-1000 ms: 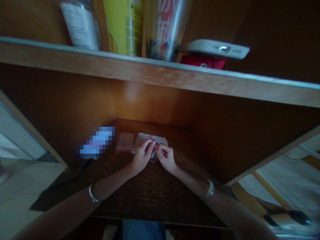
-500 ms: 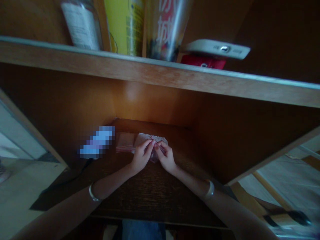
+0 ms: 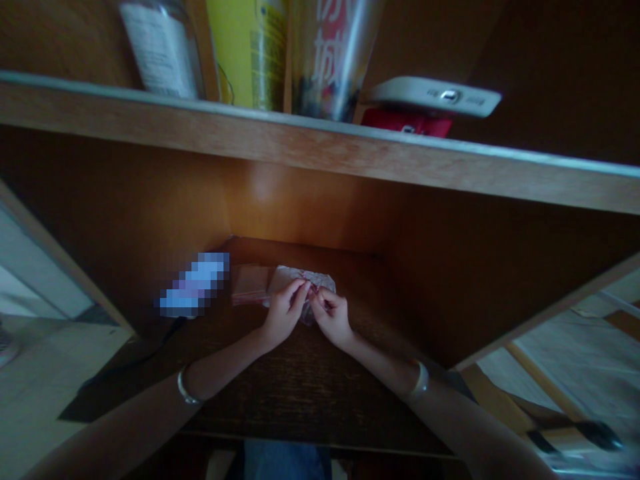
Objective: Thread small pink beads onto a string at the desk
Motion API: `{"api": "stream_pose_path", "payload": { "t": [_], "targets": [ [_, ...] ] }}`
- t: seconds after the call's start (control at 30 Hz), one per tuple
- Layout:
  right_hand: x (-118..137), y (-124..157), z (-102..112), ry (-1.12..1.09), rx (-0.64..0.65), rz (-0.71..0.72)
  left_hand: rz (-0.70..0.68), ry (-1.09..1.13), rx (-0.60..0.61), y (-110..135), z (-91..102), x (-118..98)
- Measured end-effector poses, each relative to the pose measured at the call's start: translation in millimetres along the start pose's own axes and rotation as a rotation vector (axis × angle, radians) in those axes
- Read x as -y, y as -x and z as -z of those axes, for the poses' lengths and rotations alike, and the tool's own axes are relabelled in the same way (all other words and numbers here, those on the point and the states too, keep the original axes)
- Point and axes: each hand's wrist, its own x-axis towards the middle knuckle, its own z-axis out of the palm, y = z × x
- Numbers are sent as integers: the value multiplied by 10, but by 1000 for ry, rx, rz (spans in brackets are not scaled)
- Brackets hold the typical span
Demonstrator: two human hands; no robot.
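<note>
My left hand point(image 3: 281, 313) and my right hand point(image 3: 332, 317) meet over a crinkled clear plastic bag point(image 3: 310, 278) lying on the dark wooden desk point(image 3: 300, 387). Both hands pinch something small and pinkish at the bag's near edge; what it is stays too dim to make out. The fingertips of the two hands almost touch. A bracelet sits on each wrist. A flat pinkish packet point(image 3: 249, 285) lies just left of the bag.
A blurred-out bluish object point(image 3: 194, 285) with a dark cable lies at the left of the desk. A wooden shelf point(image 3: 320, 150) overhead carries bottles, a yellow package, a white device point(image 3: 435, 98) and a red box. Side panels wall the desk in.
Almost nothing differs. My right hand's fingers have shifted slightly at the bag's edge; both hands stay in the same place.
</note>
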Motion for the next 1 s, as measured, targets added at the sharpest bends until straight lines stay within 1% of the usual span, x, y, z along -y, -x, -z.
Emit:
{"api": "stream_pose_path", "payload": {
  "t": [0.23, 0.4, 0.47, 0.67, 0.77, 0.83, 0.9, 1.0],
  "targets": [
    [-36, 23, -11, 51, -14, 52, -4, 5, 6, 4, -10, 16],
    [-57, -3, -7, -14, -32, -15, 13, 22, -5, -5, 5, 0],
    [-49, -34, 5, -53, -13, -54, 20, 36, -8, -12, 8, -3],
    [-1, -182, 74, -157, 115, -158, 71, 62, -52, -65, 18, -20],
    [32, -262, 183, -179, 212, -200, 89, 87, -84, -101, 14, -53],
    [47, -297, 312, -166, 276, -228, 111, 123, -85, -117, -16, -78],
    [47, -308, 482, -141, 293, -258, 147, 177, -50, -128, -83, -100],
    [-9, -294, 765, -97, 287, -348, 191, 233, 38, -167, -262, -119]
  ]
}}
